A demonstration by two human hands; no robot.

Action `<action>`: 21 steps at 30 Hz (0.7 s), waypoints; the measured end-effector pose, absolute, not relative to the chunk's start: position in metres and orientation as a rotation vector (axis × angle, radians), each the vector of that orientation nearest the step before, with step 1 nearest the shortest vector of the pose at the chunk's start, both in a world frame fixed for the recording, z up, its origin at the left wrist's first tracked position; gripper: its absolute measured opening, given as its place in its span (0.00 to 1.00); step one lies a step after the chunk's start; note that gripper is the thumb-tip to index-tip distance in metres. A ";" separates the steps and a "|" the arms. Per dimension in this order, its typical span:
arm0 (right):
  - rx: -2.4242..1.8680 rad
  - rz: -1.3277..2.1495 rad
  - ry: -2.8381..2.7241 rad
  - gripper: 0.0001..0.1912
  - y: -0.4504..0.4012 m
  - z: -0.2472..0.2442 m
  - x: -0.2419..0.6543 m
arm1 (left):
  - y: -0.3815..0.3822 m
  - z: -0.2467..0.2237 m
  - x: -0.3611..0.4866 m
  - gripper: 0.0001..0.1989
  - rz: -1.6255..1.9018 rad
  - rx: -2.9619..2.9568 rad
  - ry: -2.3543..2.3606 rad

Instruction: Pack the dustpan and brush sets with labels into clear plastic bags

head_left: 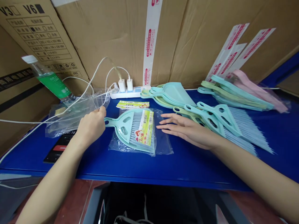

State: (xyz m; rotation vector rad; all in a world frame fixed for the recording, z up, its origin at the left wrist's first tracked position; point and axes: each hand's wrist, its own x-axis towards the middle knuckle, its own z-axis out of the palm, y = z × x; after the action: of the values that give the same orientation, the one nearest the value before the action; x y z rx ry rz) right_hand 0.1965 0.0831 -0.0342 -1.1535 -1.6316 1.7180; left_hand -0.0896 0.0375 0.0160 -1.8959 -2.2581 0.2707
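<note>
A mint-green dustpan with a small brush (123,129) lies on the blue table, a yellow-green printed label (146,127) across its bristles. Clear plastic bag film (164,143) spreads under and around the set. My left hand (92,127) is closed at the handle end of the dustpan and brush set; its fingertips are partly hidden. To the right of the set, my right hand (187,129) hovers with its fingers stretched out, holding nothing. Beside and behind that hand lie loose brushes (221,116) in mint and green. More labels (132,105) lie just behind the set.
Stacked dustpans (175,93) lie at the back, near a power strip (127,93) with chargers and white cables. Bagged sets (245,91) are piled at the right. On the left are a water bottle (53,82), plastic bags (81,109) and a phone (59,147). Cardboard stands behind.
</note>
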 end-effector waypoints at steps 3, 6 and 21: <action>-1.143 1.677 -1.714 0.23 0.084 -0.035 0.199 | 0.036 0.017 -0.088 0.19 0.288 -1.862 -2.245; -1.072 1.573 -1.877 0.22 0.086 -0.036 0.201 | 0.035 0.017 -0.086 0.21 0.213 -1.852 -2.194; -0.642 -0.009 -2.617 0.19 0.095 -0.038 0.211 | 0.036 0.003 -0.093 0.32 0.103 -2.429 -1.939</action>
State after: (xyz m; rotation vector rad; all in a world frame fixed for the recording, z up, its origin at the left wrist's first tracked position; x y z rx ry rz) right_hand 0.2108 0.0951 -0.0380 -0.6420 -2.6171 -0.0087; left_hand -0.0930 0.0356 0.0027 -2.4286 -1.9393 0.1028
